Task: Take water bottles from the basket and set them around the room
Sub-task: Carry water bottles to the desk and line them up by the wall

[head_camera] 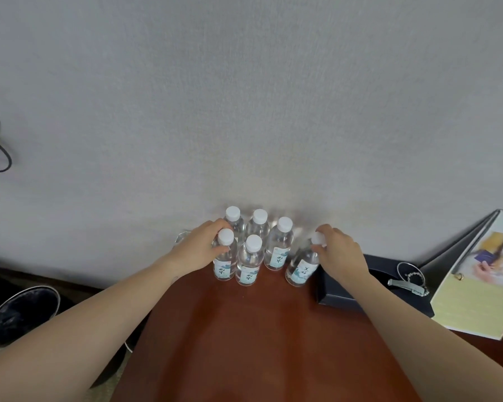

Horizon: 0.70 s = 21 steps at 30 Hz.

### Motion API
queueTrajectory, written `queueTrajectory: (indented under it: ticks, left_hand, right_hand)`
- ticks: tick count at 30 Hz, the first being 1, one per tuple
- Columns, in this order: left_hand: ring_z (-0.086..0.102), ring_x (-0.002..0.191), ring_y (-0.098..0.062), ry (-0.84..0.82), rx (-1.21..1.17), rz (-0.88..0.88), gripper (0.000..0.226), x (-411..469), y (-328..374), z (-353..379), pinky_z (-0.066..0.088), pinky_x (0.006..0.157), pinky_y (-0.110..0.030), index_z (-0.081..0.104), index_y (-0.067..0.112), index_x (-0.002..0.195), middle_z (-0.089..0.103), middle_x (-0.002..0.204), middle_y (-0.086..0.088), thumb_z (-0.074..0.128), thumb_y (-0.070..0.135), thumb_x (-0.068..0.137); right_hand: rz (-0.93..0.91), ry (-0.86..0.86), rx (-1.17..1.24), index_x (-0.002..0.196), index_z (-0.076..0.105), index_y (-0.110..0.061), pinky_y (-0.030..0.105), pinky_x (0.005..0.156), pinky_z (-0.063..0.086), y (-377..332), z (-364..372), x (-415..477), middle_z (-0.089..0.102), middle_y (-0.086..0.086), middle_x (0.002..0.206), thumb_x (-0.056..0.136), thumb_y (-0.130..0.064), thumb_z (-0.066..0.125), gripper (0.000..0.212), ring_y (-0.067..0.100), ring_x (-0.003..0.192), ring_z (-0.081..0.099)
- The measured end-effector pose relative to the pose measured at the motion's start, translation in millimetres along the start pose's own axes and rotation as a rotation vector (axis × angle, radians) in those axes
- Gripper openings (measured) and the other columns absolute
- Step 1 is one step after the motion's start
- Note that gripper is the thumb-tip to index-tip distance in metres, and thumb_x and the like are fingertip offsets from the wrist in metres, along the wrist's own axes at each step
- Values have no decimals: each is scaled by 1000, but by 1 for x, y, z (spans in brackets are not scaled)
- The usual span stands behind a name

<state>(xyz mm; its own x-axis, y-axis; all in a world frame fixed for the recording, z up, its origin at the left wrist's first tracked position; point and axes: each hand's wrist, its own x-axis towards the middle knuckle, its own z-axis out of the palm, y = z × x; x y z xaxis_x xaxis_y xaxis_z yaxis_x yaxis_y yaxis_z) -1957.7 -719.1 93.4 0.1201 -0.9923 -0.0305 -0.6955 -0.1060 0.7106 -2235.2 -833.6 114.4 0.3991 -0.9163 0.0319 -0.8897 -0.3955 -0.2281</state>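
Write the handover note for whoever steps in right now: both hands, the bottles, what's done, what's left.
Left hand: grips the front-left bottle, which stands upright on the table.
Right hand: pinches the tilted bottle near its cap, at the right end of the group, beside a dark box.
Four more bottles stand upright between the hands, close to the wall.
Done: six bottles are on this table.
Left: stand the tilted bottle upright and let go of both. The basket is not in view, so how many bottles remain cannot be told.

six clear white-capped bottles (249, 261), one tilted
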Motion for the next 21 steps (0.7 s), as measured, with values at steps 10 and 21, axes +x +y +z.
queueTrajectory:
  ticks: [10, 21]
  left_hand:
    - [54, 97, -18, -24, 49, -21, 20, 2, 6, 0, 47, 85, -33, 49, 22, 110, 53, 110, -4, 57, 14, 93]
    - [52, 96, -18, -17, 48, 3, 20, -1, 7, 1, 44, 81, -28, 47, 23, 110, 50, 109, -4, 55, 13, 95]
  right_hand:
    - [-115, -34, 83, 112, 51, -17, 37, 75, 49, -33, 10, -20, 63, 2, 102, 89, -31, 60, 28, 25, 91, 61]
    - [-106, -21, 72, 127, 46, -14, 36, 78, 51, -60, 18, -10, 63, 7, 107, 92, -26, 58, 38, 26, 96, 61]
